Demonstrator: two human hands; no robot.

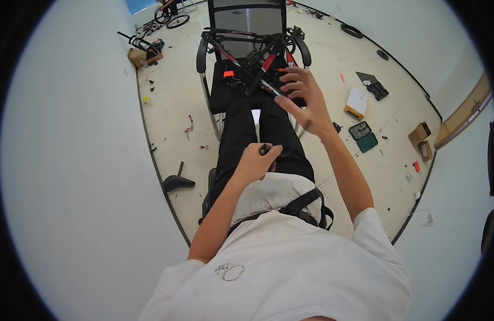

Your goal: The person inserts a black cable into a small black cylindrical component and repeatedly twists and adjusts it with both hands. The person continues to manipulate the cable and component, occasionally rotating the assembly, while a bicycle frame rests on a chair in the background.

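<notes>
So, left grip (252, 163) closed around black cylinder (264, 150), long axis roughly upward; right grip (308, 101) spread, empty.

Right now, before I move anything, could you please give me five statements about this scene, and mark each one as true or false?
1. The left hand grips a small dark object. True.
2. The right hand is closed into a fist. False: it is open, with its fingers spread apart.
3. The bicycle frame rests on the black chair. True.
4. The saddle is on the chair seat. False: it lies on the floor, at the left side of the view.
5. The green case on the floor stands open. True.
</notes>
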